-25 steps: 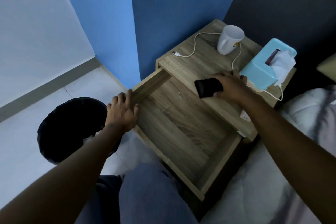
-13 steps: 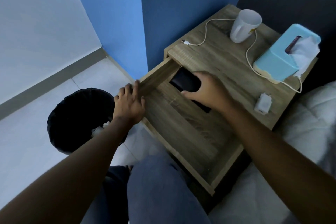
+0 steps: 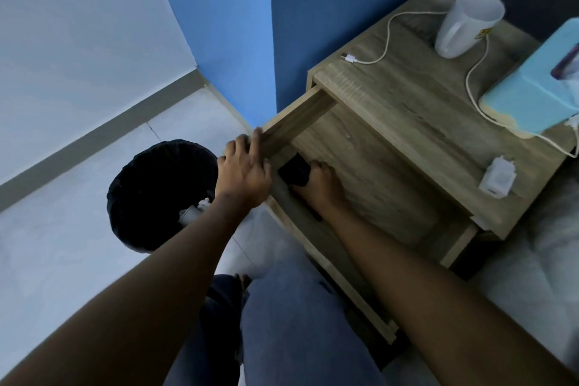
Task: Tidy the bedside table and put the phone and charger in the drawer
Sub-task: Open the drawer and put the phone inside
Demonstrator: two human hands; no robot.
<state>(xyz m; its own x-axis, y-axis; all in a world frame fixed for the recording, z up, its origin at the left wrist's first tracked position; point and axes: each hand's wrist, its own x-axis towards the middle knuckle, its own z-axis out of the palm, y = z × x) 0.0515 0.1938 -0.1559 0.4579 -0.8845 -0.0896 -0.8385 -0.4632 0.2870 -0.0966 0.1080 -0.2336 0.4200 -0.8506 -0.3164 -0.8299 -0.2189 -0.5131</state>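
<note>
Corner of a room: two blue walls meeting, pale tiled floor, white bedding along the right edge. Wooden bedside table point(image 3: 404, 103) set against the blue wall, its drawer point(image 3: 369, 178) pulled well out toward the person.

Black waste bin point(image 3: 147, 194) on the floor just left of the left hand point(image 3: 244, 175), some white litter visible inside. Light blue tissue box point(image 3: 539, 94) on the tabletop, far to the right of both hands and beyond them, a tissue poking from its slot. White mug point(image 3: 466, 23) upright at the table's back, beyond the right hand.

Left hand lies over the near-left corner of the drawer, fingers spread along the top of the side wall, palm down, gripping the edge. Right hand point(image 3: 322, 185) is down inside the drawer at its left side, fingers curled onto a black phone point(image 3: 294, 171) that sits against the drawer's left wall (whether the grip is tight or just resting, cannot tell). The two hands are near each other, the drawer wall between them.

White charger plug point(image 3: 498, 178) on the table's front right corner, to the right of the right hand, outside the drawer. Its white cable point(image 3: 470, 84) runs from behind the tissue box, loops past the mug and ends in a loose connector at the table's left edge.
</note>
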